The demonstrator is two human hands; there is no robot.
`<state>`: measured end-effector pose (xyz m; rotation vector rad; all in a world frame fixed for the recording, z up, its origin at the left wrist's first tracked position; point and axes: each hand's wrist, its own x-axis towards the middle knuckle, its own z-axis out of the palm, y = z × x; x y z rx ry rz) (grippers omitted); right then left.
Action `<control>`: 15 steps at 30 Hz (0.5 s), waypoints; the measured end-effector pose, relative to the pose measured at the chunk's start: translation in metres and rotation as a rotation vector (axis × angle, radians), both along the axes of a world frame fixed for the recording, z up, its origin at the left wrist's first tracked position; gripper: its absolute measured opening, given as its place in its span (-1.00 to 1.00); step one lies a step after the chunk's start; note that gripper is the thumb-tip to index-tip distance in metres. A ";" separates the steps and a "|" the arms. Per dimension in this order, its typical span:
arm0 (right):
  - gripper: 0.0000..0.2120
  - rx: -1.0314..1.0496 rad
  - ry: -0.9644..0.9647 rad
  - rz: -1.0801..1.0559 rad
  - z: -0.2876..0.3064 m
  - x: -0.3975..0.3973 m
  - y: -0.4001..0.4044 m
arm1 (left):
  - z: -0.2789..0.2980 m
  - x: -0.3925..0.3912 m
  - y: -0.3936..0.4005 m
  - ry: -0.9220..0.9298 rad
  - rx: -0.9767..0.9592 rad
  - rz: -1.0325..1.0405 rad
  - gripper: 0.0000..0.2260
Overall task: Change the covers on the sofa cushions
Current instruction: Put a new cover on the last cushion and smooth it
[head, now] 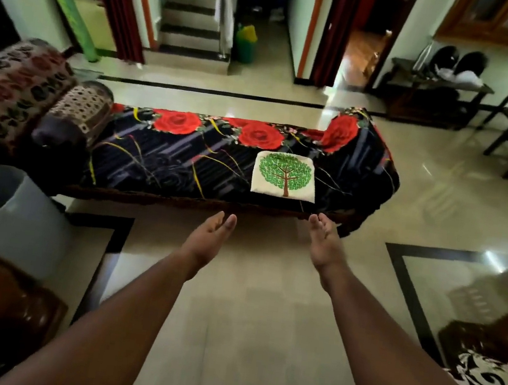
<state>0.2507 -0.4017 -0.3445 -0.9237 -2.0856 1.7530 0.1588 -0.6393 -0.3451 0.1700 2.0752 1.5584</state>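
Fingers straight and close together on both hands, holding nothing. The low sofa (185,164), draped in black cloth with red roses, spans nine to three o'clock across the middle. At ten o'clock sits a bolster (83,108). The white cushion (284,175) (green tree print) lies at one o'clock, just beyond the right hand (325,243); the left hand (211,238) reaches toward twelve.

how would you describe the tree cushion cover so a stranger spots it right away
Find the long daybed draped in black cloth with red roses, across the middle of the room. The cushion cover lies flat near its front edge, towards the right end. It is the only white square there, printed with a green tree.
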 end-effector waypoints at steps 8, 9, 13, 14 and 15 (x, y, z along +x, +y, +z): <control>-0.35 -0.046 -0.032 -0.080 -0.054 -0.125 0.121 | -0.048 -0.154 0.125 0.009 -0.076 -0.053 -0.13; -0.36 -0.063 -0.035 -0.091 -0.063 -0.147 0.143 | -0.056 -0.175 0.147 0.003 -0.081 -0.057 -0.18; -0.43 -0.089 -0.070 -0.091 -0.082 -0.220 0.209 | -0.076 -0.245 0.208 -0.015 -0.161 -0.044 -0.33; -0.44 -0.104 -0.078 -0.089 -0.085 -0.242 0.227 | -0.082 -0.268 0.226 -0.020 -0.169 -0.041 -0.33; -0.45 -0.108 -0.089 -0.089 -0.088 -0.257 0.239 | -0.084 -0.283 0.238 -0.005 -0.187 -0.045 -0.34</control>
